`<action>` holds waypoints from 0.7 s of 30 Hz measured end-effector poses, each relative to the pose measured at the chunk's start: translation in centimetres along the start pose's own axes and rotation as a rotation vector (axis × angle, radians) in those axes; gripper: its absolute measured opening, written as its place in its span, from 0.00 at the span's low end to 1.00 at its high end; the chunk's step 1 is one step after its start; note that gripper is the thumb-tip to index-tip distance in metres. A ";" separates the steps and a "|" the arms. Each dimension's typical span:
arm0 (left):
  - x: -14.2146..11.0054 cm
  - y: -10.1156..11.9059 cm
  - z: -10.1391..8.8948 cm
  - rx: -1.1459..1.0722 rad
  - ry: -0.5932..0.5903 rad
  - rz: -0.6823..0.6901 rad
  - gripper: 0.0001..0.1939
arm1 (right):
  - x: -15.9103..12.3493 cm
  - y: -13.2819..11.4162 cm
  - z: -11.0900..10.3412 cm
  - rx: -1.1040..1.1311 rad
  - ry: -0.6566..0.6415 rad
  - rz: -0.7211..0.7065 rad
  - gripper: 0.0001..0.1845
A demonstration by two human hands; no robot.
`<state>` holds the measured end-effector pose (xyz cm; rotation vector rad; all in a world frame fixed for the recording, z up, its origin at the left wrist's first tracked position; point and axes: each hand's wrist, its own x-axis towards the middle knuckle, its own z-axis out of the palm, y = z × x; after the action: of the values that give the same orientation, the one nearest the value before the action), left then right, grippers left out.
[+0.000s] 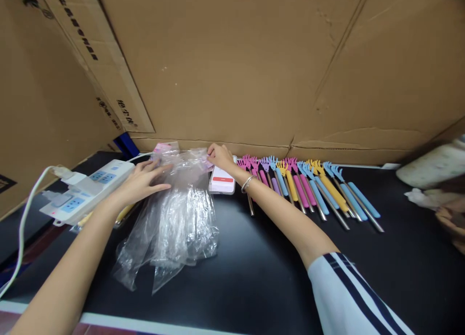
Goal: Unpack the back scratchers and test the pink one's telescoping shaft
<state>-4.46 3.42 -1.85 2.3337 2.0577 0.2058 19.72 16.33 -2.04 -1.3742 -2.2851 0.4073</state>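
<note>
Brown corrugated cardboard panels (232, 73) stand behind and to the left of the matte black surface (254, 267). The stack of clear, glossy plastic bags (185, 219) lies on the surface, left of centre, with its upper edge toward the rear panel and its loose lower ends fanned toward the front. To the right, a row of claw-headed metal rods with pink, purple, blue and yellow handles (301, 187) lies at a slant, heads toward the panel. A white rectangular power strip (92, 192) with plugged-in adapters occupies the left side.

The left hand (143, 182) is at the upper left edge of the bags, palm down, fingers extended and spread. The right hand (222, 158) is at their upper right corner, fingers bent and close together; whether they pinch the film cannot be determined. A white-framed smartphone (221, 185) with a lit screen lies below the right hand, just beside the bags. A silver-coloured bracelet (248, 182) encircles the right wrist.
</note>
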 end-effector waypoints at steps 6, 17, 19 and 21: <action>0.2 1.6 1.6 0.046 0.078 0.022 0.32 | -0.4 -0.6 0.4 -0.135 -0.011 -0.148 0.08; -0.5 0.3 -2.1 0.076 0.192 -0.189 0.30 | -4.0 -1.9 -4.9 -0.387 0.088 -0.412 0.13; -0.9 -0.8 -2.8 0.115 0.127 -0.306 0.29 | -5.9 -1.9 -5.9 -0.441 0.086 -0.465 0.11; -1.0 -1.7 -2.8 0.137 0.042 -0.374 0.28 | -8.3 -2.0 -6.2 -0.462 0.040 -0.519 0.09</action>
<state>-6.58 2.45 0.64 1.9687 2.5498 0.1072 24.78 8.19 2.39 -0.8905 -2.6809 -0.3293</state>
